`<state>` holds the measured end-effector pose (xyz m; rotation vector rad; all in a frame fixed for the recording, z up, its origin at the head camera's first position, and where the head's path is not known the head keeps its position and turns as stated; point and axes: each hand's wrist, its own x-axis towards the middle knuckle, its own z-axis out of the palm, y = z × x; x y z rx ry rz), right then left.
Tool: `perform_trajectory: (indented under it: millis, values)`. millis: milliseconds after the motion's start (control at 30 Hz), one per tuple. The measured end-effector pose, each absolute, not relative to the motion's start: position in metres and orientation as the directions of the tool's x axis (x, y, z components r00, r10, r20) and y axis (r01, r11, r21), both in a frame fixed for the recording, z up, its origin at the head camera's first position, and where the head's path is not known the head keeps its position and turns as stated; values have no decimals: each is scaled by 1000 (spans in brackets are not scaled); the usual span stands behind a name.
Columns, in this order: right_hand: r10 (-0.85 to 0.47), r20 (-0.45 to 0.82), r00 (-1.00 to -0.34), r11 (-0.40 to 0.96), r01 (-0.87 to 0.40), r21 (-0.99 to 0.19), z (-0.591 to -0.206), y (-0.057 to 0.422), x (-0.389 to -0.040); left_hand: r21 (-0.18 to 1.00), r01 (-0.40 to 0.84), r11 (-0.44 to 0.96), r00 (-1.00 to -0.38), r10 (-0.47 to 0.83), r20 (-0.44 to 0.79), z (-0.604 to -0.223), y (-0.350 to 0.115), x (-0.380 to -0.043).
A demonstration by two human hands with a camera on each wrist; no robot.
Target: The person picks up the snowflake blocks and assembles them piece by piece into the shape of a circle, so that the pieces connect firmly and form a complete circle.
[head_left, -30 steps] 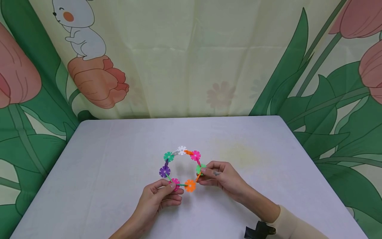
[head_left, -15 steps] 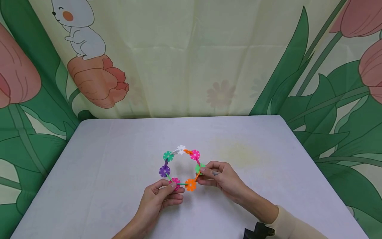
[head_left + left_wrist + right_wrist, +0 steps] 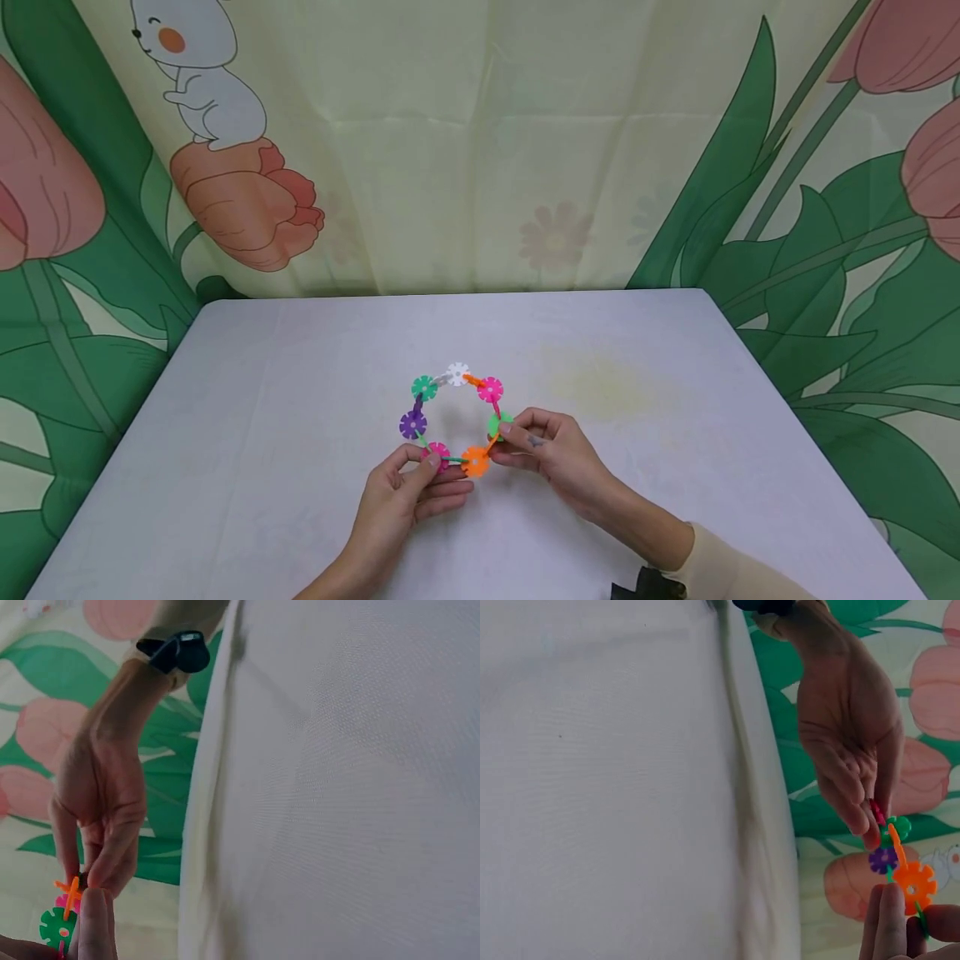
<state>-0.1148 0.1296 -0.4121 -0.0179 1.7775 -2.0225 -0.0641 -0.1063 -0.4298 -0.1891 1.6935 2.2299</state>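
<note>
Notched flower-shaped plastic discs, joined edge to edge, make a closed ring that is held up over the table. My left hand (image 3: 393, 504) pinches the pink disc (image 3: 437, 456) at the ring's lower left between thumb and fingers. On the right side, my right hand (image 3: 566, 458) pinches the light green disc (image 3: 498, 426). Between the hands sits an orange disc (image 3: 475, 461). A purple disc (image 3: 412, 424), a teal disc (image 3: 424, 387), a white disc (image 3: 457, 374) and another pink disc (image 3: 491, 389) form the far part. Fingers partly cover the held discs.
The table (image 3: 300, 400) wears a white cloth with a faint yellowish stain (image 3: 603, 383) right of the ring. Behind it hangs a printed curtain (image 3: 420, 167) with a rabbit, a carrot and tulips. A black strap device (image 3: 176, 652) is on the right wrist.
The ring has shifted very slightly, with its orange disc a little higher. My left hand has edged right and my right hand slightly left; both keep their pinch.
</note>
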Motion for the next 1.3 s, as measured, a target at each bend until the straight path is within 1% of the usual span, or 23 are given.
perform_trajectory:
  millis: [167,267,500,833,1300]
  values:
    - [-294,-262,-919,-70,294,-953,-414,126,-108,949,-299,-98,-951,113,-288,-426,-104,-63]
    - [-273,-257,-927,-72,286,-955,-415,124,-106,951,-302,-70,-951,94,-295,-424,-104,-64]
    - [-242,-265,-933,-103,297,-949,-419,118,-101,945,-316,-86,-946,98,-307,-422,-102,-66]
    - [-198,-270,-942,-181,306,-935,-423,108,-96,951,-294,-97,-955,75,-287,-424,-98,-68]
    - [-175,-247,-953,-159,275,-948,-420,104,-94,967,-236,-100,-971,63,-230,-427,-95,-66]
